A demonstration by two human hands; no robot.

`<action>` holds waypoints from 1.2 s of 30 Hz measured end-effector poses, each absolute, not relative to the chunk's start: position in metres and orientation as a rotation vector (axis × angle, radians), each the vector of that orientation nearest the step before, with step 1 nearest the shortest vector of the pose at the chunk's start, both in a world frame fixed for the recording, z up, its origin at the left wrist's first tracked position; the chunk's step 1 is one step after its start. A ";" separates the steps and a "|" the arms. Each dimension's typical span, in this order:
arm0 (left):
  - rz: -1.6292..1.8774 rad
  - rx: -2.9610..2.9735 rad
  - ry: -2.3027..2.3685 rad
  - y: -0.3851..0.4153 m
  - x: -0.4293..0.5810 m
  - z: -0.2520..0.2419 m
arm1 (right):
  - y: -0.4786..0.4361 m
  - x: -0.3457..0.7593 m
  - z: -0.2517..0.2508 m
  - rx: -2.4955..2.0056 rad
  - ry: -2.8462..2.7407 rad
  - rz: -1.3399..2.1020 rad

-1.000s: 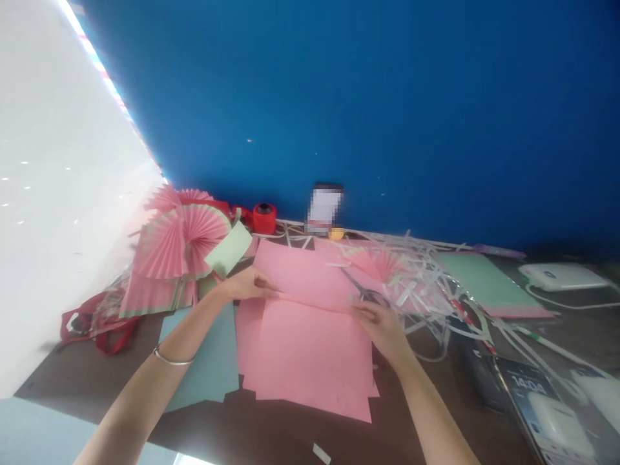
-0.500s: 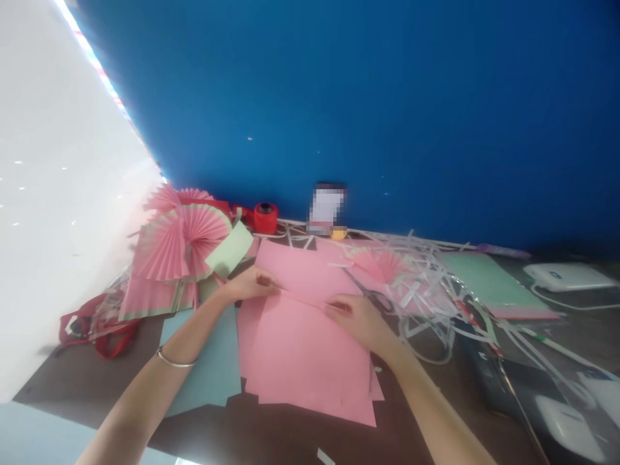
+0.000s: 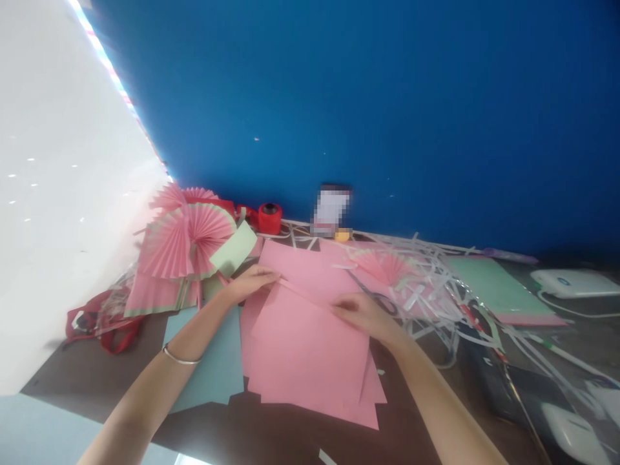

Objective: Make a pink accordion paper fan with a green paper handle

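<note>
A sheet of pink paper (image 3: 310, 352) lies over other pink sheets (image 3: 295, 261) at the middle of the table. Its far edge shows a narrow folded strip. My left hand (image 3: 254, 283) pinches the left end of that strip between thumb and fingers, and a metal bangle sits on the wrist. At the right end, my right hand (image 3: 358, 313) has its fingers closed on the same edge. Just beyond my right hand lies a pair of scissors (image 3: 385, 302), partly hidden among pink paper and white strips.
Pleated pink paper fans (image 3: 194, 242) stand at the back left, with red tape (image 3: 270, 218) near them. Blue paper (image 3: 208, 368) lies under my left forearm. White paper strips (image 3: 431, 290) tangle on the right, before a green packet (image 3: 501, 287) and white device (image 3: 574, 283). A blue wall rises behind.
The folded strip at the paper's far edge looks wider and raised. My left hand has shifted slightly up, and the whole view has moved slightly.
</note>
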State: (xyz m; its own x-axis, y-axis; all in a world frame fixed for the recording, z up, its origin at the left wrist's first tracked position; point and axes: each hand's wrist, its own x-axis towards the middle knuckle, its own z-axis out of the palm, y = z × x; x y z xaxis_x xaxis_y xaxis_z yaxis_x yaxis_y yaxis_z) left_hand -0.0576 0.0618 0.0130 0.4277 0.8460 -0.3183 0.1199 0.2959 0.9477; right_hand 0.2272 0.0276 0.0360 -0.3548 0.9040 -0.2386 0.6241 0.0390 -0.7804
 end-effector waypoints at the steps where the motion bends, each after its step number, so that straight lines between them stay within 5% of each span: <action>1: 0.627 1.153 1.036 0.061 -0.057 0.013 | 0.027 0.227 0.035 -1.552 -2.003 1.223; 18: 0.712 1.585 1.135 0.052 -0.044 0.025 | 0.015 0.216 0.049 -1.502 -1.939 1.113; 24: 0.683 2.220 1.074 0.043 -0.034 0.046 | 0.012 0.209 0.063 -1.476 -2.094 0.979; 32: 1.090 2.694 1.132 0.031 -0.042 0.056 | 0.000 0.226 0.056 -1.065 -2.323 -0.097; 36: 0.900 2.913 1.025 0.036 -0.042 0.036 | -0.002 0.221 0.037 -0.989 -2.446 -0.375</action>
State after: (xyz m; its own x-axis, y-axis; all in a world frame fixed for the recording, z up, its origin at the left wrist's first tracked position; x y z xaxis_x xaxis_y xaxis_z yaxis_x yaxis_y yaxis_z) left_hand -0.0424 0.0363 0.0365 0.6409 0.5553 0.5300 0.5975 -0.7943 0.1098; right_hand 0.2211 -0.0024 0.0367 -0.6284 0.5786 0.5199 0.7077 0.7026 0.0736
